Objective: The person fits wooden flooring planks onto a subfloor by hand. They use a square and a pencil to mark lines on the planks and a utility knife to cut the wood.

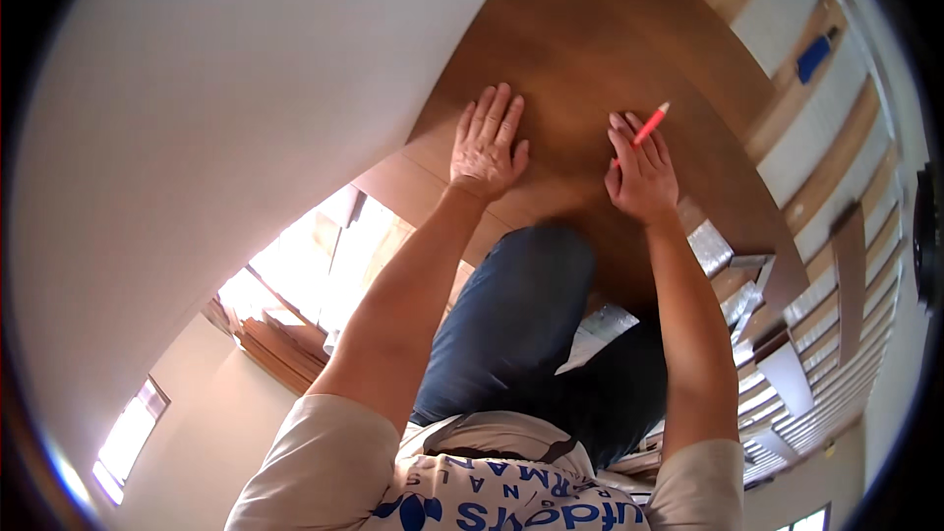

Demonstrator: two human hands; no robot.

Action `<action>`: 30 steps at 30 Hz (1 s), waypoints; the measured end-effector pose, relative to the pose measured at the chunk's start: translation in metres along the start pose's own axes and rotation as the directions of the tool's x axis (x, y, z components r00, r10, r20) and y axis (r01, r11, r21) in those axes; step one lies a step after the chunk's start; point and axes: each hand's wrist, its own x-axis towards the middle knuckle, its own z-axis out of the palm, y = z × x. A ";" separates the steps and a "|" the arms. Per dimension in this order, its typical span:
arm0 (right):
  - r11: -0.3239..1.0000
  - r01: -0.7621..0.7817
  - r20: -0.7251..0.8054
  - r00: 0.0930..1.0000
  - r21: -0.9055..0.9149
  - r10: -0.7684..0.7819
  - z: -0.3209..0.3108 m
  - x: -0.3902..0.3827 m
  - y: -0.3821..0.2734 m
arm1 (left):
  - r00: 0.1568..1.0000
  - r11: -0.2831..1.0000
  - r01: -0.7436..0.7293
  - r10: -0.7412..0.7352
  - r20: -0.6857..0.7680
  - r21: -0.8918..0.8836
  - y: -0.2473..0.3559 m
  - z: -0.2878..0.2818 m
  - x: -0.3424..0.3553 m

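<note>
My left hand (489, 143) lies flat on a brown wooden board (580, 49), fingers together and stretched forward, close to the pale wall. On the same board rests my right hand (641, 169), its fingers bent around a red pencil (654, 121). The pencil slants up to the right, with its pale tip above the fingers. My knee (541, 256) is on or just above the near part of the board; the contact is hidden.
A pale wall (246, 88) rises along the left. Wooden battens (826, 177) with whitish strips between them run along the right, where a blue-handled tool (814, 58) lies. Loose board pieces (785, 379) rest on the battens. Stacked brown planks (280, 349) lie at lower left.
</note>
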 end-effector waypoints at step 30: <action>0.704 -0.295 0.501 0.859 0.646 -0.100 0.051 0.234 -0.113 | 0.987 0.980 0.029 -0.060 -0.152 -0.199 -0.008 -0.003 -0.004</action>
